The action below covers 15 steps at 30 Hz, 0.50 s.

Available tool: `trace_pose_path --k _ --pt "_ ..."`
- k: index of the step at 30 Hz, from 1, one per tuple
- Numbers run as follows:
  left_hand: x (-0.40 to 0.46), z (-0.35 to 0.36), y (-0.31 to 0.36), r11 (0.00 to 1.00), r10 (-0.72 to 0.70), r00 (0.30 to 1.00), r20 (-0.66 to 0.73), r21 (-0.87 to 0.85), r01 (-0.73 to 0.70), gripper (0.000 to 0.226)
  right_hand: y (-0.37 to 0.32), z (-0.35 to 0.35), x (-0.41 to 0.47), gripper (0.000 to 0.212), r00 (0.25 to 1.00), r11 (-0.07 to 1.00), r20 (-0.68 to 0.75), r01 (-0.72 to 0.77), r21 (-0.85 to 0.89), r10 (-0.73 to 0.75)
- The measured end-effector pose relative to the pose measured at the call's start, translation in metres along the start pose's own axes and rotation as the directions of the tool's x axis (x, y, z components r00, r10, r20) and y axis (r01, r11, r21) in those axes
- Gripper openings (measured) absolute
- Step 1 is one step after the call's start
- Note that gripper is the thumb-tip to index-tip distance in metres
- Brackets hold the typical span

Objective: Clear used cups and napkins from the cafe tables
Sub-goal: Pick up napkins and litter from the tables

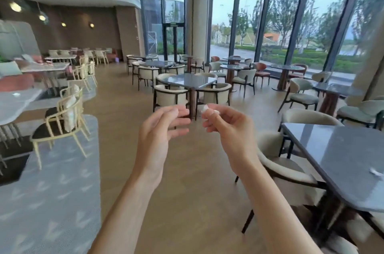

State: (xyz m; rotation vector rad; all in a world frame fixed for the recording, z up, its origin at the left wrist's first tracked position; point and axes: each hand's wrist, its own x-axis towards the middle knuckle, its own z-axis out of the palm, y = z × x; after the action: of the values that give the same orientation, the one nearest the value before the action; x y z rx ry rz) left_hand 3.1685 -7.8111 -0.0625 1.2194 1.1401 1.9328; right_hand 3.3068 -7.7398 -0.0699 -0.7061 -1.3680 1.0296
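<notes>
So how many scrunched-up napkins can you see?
3 that I can make out: one napkin pinched in the right hand, one on the dark table at right, one on the pale left table. Far tables may hide more.

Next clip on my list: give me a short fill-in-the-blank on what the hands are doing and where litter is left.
1. The crumpled white napkin is pinched in the ____ hand.
2. The left hand holds ____.
3. Another scrap of white paper lies on the dark table to the person's ____.
4. Both hands are raised over the ____ floor, not over a table.

Missing words: right; nothing; right; wooden
</notes>
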Motion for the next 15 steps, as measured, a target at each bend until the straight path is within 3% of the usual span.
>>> trace_pose_path --k 8,15 --pt "0.186 -0.076 -0.047 0.996 0.058 0.970 -0.236 0.078 -0.041 0.026 0.084 0.121 0.183 0.006 0.978 0.999 0.207 -0.028 0.039 0.020" --pt "0.318 -0.124 -0.143 0.996 0.034 0.954 -0.297 0.084 -0.010 0.025 0.192 0.197 0.301 0.009 0.951 0.995 0.300 -0.090 0.049 0.071"
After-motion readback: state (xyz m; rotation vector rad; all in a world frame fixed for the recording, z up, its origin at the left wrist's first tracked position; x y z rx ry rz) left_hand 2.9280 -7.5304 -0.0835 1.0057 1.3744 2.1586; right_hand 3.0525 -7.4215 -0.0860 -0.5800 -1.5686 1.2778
